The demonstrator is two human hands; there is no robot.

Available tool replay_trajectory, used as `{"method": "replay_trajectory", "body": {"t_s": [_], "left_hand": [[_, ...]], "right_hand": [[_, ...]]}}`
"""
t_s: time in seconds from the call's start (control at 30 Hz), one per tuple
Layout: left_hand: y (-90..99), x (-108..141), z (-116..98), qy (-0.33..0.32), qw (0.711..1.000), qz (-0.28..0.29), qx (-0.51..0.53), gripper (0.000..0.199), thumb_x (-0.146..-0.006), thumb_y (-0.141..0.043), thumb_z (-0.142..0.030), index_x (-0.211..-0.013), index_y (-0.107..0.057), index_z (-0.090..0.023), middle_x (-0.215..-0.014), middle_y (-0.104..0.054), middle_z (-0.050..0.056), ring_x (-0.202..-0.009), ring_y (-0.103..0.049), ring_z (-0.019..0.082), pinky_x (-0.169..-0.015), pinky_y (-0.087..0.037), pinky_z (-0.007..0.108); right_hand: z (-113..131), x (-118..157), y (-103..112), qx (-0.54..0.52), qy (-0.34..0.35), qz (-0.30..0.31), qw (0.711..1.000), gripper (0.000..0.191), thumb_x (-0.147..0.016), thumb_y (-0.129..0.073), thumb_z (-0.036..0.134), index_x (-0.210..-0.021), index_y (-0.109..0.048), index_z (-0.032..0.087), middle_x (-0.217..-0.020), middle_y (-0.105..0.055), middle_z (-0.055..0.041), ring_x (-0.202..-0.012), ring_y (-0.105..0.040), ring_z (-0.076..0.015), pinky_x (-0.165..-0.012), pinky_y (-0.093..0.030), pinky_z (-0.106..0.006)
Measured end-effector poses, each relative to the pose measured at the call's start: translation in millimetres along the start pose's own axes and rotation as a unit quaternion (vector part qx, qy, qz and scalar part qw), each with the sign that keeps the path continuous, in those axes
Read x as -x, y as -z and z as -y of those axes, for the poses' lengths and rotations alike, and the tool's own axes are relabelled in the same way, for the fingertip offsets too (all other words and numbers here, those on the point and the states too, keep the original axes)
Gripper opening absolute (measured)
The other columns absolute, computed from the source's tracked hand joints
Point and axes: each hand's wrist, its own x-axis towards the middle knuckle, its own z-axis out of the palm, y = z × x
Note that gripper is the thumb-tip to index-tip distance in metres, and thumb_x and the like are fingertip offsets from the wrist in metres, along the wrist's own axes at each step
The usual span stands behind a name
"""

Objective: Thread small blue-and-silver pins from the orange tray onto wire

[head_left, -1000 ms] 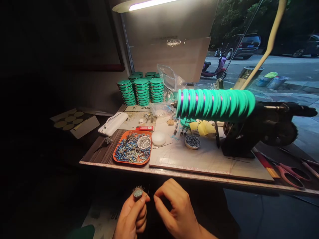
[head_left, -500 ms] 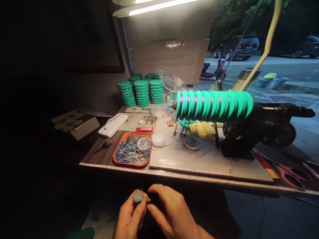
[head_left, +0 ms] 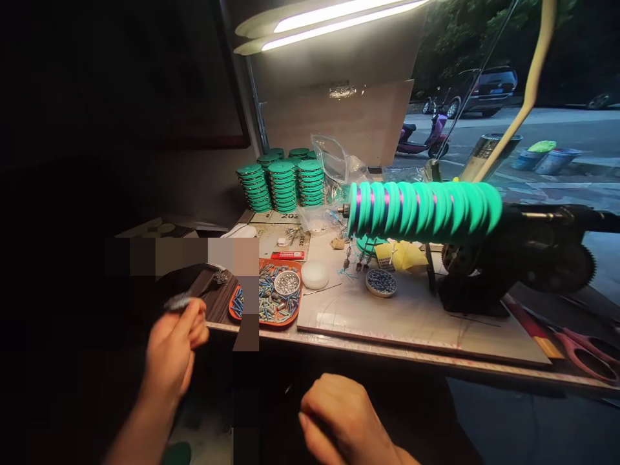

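Observation:
My left hand (head_left: pixel 172 345) is raised at the left, near the table's front edge. Its fingers are closed on a blurred grey bundle (head_left: pixel 177 302), which showed as short, thin grey rods packed together a moment earlier. Lower and further right, my right hand (head_left: pixel 346 413) is in front of the table with curled fingers; whatever they hold, if anything, is hidden. An orange tray (head_left: pixel 264 323) of small blue, green and grey pieces is nearest to my left hand, partly covered by a pixelated patch. A white cup of silvery bits (head_left: pixel 287 283) stands in that tray.
Green foam spools (head_left: pixel 421 210) sit in a row on the shaft of a black geared machine (head_left: pixel 469 271). Stacked green discs (head_left: pixel 281 187) stand at the back. A round dish of dark beads (head_left: pixel 381 283), a white lid (head_left: pixel 314 275) and red-handled scissors (head_left: pixel 588 355) lie on the table.
My hands have separated. The left has moved up and left with the grey bundle; the right stays low, its fingers now curled in. The camera view has shifted slightly.

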Motion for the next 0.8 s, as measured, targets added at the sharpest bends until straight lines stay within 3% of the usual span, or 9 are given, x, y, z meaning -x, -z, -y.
{"method": "replay_trajectory", "body": {"t_s": [0.07, 0.13, 0.27, 0.4, 0.47, 0.57, 0.7, 0.77, 0.8], "left_hand": [[6.9, -35, 2, -0.036, 0.996, -0.031, -0.082, 0.017, -0.059, -0.063, -0.028, -0.07, -0.056, -0.018, -0.055, -0.041, -0.004, -0.046, -0.033, 0.01, -0.045, -0.025, 0.024], [5.3, -54, 0, -0.065, 0.987, -0.025, -0.148, 0.016, -0.056, -0.065, -0.023, -0.07, -0.062, -0.018, -0.057, -0.048, -0.002, -0.048, -0.039, 0.012, -0.048, -0.027, 0.025], [-22.6, -55, -15, -0.128, 0.965, 0.054, -0.223, 0.012, -0.06, -0.066, -0.027, -0.069, -0.067, -0.019, -0.059, -0.058, 0.0, -0.053, -0.047, 0.016, -0.055, -0.031, 0.027], [-57.2, -55, -25, -0.155, 0.946, 0.097, -0.268, 0.018, -0.054, -0.07, -0.026, -0.046, -0.055, -0.021, -0.049, -0.053, 0.001, -0.053, -0.046, 0.019, -0.055, -0.026, 0.028], [-65.2, -63, -28, -0.153, 0.944, 0.106, -0.271, 0.02, -0.053, -0.068, -0.024, -0.043, -0.051, -0.021, -0.047, -0.051, 0.001, -0.054, -0.046, 0.02, -0.055, -0.026, 0.029], [-62.0, -71, -34, -0.144, 0.952, 0.11, -0.248, 0.014, -0.054, -0.065, -0.024, -0.047, -0.053, -0.02, -0.052, -0.054, 0.003, -0.058, -0.048, 0.02, -0.056, -0.029, 0.029], [-42.2, -50, -44, -0.112, 0.966, 0.16, -0.168, 0.021, -0.063, -0.055, -0.038, -0.063, -0.059, -0.017, -0.055, -0.052, 0.001, -0.049, -0.041, 0.014, -0.048, -0.029, 0.025], [-34.2, -23, -43, -0.066, 0.967, 0.219, -0.112, 0.033, -0.069, -0.05, -0.047, -0.066, -0.06, -0.016, -0.045, -0.041, -0.004, -0.04, -0.029, 0.01, -0.04, -0.023, 0.023], [-32.0, -8, -39, -0.004, 0.969, 0.247, -0.027, 0.032, -0.067, -0.056, -0.047, -0.065, -0.058, -0.015, -0.045, -0.04, -0.004, -0.039, -0.026, 0.008, -0.039, -0.02, 0.021]], "right_hand": [[1, -1, 2, -0.045, -0.046, 0.025, 0.998, 0.028, -0.086, -0.035, 0.022, -0.063, -0.05, 0.015, -0.054, -0.05, 0.0026, -0.051, -0.041, -0.002, -0.05, -0.029, -0.014], [1, -1, 2, -0.079, -0.077, 0.026, 0.994, 0.028, -0.086, -0.037, 0.024, -0.065, -0.053, 0.015, -0.055, -0.052, 0.0024, -0.052, -0.043, -0.0014, -0.05, -0.03, -0.012], [0, -1, 0, -0.127, -0.115, 0.037, 0.985, 0.028, -0.086, -0.038, 0.026, -0.069, -0.057, 0.014, -0.058, -0.055, 0.0014, -0.053, -0.047, -0.0018, -0.05, -0.033, -0.012], [-1, -1, 0, -0.127, -0.112, 0.031, 0.985, 0.029, -0.087, -0.039, 0.028, -0.069, -0.057, 0.014, -0.058, -0.055, 0.0015, -0.053, -0.047, -0.0019, -0.05, -0.033, -0.012], [-2, 0, 1, -0.119, -0.113, 0.02, 0.986, 0.03, -0.087, -0.039, 0.03, -0.068, -0.057, 0.015, -0.058, -0.055, 0.0017, -0.053, -0.047, -0.0019, -0.051, -0.033, -0.012], [-3, 0, 2, -0.121, -0.113, 0.01, 0.986, 0.029, -0.088, -0.04, 0.03, -0.068, -0.056, 0.015, -0.058, -0.054, 0.0023, -0.053, -0.047, -0.0015, -0.051, -0.033, -0.012], [-5, -1, 4, -0.137, -0.116, 0.008, 0.984, 0.027, -0.087, -0.041, 0.027, -0.069, -0.057, 0.014, -0.059, -0.054, 0.0018, -0.053, -0.046, -0.0015, -0.051, -0.033, -0.011], [-4, -3, 7, -0.144, -0.124, 0.007, 0.982, 0.025, -0.087, -0.041, 0.025, -0.071, -0.057, 0.014, -0.06, -0.055, 0.0011, -0.055, -0.047, -0.0019, -0.052, -0.035, -0.011], [-4, -4, 9, -0.147, -0.127, 0.006, 0.981, 0.024, -0.087, -0.041, 0.023, -0.072, -0.057, 0.013, -0.062, -0.055, 0.0007, -0.056, -0.048, -0.0021, -0.054, -0.036, -0.011]]}}
